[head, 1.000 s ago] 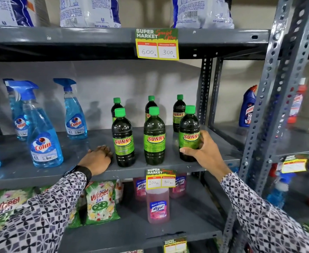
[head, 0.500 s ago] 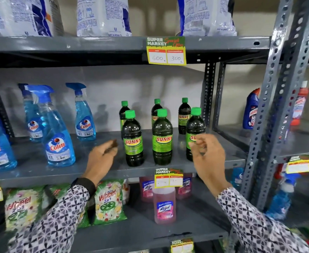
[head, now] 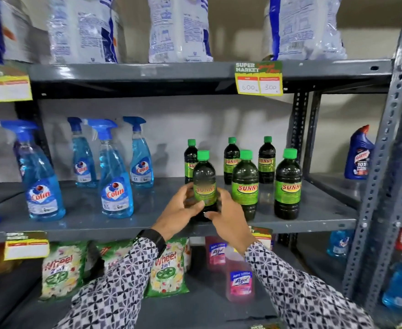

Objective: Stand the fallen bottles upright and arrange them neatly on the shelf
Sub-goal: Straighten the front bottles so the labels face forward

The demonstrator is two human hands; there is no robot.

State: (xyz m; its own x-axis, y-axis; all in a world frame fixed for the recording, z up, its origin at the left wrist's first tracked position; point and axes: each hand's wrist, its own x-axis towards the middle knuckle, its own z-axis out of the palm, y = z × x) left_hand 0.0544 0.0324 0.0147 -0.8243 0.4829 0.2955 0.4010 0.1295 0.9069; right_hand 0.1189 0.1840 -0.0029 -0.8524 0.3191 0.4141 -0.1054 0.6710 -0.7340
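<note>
1. Grey metal shelving fills the frame; the middle shelf [head: 325, 211] carries blue spray bottles [head: 114, 186] at left of centre and six dark, green-capped bottles at right of centre, all upright.
2. We have both hands on the front-left bottle [head: 204, 179], which stands near the shelf's front edge, in the lower middle of the frame, its label facing us.
3. Our left hand [head: 181, 210] curls round the bottle's left side, fingers closed against the label; our right hand [head: 226, 210] wraps the lower right side, thumb across the base. Motion blur softens the fingertips, so whether the base is fully seated is hard to judge.
4. Two front neighbours [head: 245, 186] [head: 287, 186] stand to the right, three more [head: 231, 160] behind them.
5. To do this step well, we should keep the bottle vertical, slide rather than lift it, match the gap its neighbours keep, and line its base with theirs.
6. We should turn the label square to the front and let go gently, so the bottle behind is not knocked.
</note>
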